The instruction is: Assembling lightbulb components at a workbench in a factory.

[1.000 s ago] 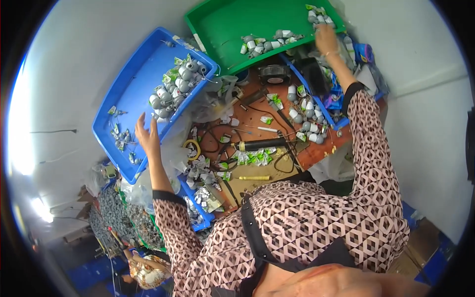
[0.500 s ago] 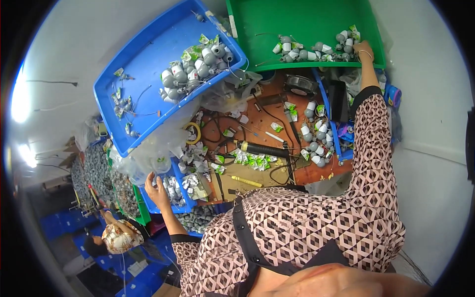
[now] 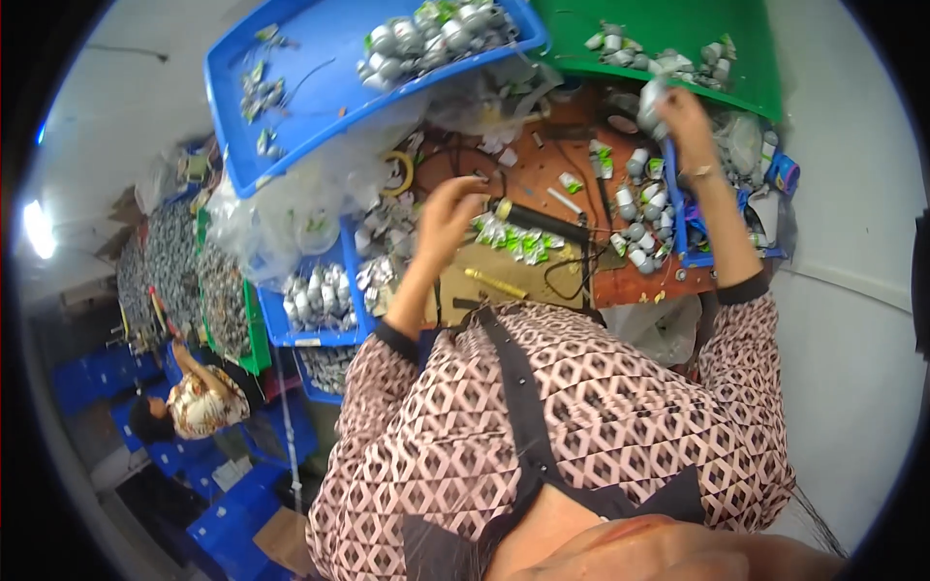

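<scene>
My right hand [image 3: 690, 131] is closed around a blurred grey-and-white bulb-shaped part [image 3: 653, 107], raised in front of the green tray [image 3: 668, 21]. My left hand [image 3: 448, 221] hovers over the bench with its fingers apart and nothing in them. Beside it lies a black tube with a yellow end [image 3: 542, 221], next to a pile of small green-and-white pieces [image 3: 518, 242]. Loose bulb-shaped parts [image 3: 635, 208] lie on the orange-brown bench [image 3: 630, 283] below my right hand. More such parts sit along the green tray's near edge.
A blue tray [image 3: 320, 73] at the back left holds more bulb-shaped parts. Clear plastic bags [image 3: 300, 208] hang below it. A small blue bin [image 3: 320, 339] of white-grey pieces stands at left. A yellow tool [image 3: 496, 283] lies near me. Another person [image 3: 199, 397] works far left.
My right hand has come back from the green tray with a bulb-shaped part. My left hand has moved right, from beside the small blue bin to over the bench. The view has shifted.
</scene>
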`<state>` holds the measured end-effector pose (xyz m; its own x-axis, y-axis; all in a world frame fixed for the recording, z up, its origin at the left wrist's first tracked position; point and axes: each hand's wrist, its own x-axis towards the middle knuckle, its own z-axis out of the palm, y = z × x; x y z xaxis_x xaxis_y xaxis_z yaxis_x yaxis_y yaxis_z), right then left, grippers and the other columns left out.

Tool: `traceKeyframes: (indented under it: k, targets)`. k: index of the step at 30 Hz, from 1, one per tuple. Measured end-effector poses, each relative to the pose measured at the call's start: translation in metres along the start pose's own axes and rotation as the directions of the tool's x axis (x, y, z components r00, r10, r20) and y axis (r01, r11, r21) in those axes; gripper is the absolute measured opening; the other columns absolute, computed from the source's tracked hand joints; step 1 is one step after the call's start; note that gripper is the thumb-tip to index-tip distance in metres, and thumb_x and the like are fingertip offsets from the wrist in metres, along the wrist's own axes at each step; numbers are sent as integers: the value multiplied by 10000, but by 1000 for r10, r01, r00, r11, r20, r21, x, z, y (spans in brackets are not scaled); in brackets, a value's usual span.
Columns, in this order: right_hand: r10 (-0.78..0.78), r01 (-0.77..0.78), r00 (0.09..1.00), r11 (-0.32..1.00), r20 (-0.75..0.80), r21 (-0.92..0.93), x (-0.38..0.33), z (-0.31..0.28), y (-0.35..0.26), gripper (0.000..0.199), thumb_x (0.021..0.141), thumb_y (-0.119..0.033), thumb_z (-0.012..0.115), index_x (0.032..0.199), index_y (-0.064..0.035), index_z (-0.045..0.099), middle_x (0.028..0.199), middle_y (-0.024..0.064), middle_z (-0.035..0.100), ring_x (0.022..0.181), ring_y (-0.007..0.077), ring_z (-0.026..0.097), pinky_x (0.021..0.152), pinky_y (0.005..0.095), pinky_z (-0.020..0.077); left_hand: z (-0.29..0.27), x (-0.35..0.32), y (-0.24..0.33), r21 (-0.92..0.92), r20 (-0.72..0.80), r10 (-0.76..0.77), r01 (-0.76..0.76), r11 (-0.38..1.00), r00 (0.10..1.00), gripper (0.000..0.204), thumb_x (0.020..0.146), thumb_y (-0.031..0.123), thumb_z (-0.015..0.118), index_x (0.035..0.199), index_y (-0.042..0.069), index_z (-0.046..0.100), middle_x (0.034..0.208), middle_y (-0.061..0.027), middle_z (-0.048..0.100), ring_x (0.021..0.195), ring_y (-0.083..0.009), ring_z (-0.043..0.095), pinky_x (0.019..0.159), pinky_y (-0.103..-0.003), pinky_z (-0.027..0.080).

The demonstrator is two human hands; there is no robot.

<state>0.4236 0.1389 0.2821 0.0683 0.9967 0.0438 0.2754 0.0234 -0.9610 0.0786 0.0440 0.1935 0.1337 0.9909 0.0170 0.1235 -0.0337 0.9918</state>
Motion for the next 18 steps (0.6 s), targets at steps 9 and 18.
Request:
traceKeyframes:
  k: [9,18]
  targets:
    - [53,160,826,933,561,-323,-204,185,105,402,787,-271,596,1098,-32,507,1139,166,520,1085,337,484,904,391,399,52,-90,-123,203,242,-548,510,836,801,417,893,287,502,1260,110,414,1082,-80,521,922,-184,554,681,-314,495]
    - [25,383,868,603,496,-700,-180,127,173,411,729,-241,677,1025,-22,495,936,153,480,882,317,493,761,392,415,22,-83,-138,-162,283,-694,746,646,662,338,906,312,482,1173,107,515,922,-9,528,830,-93,509,717,-220,415]
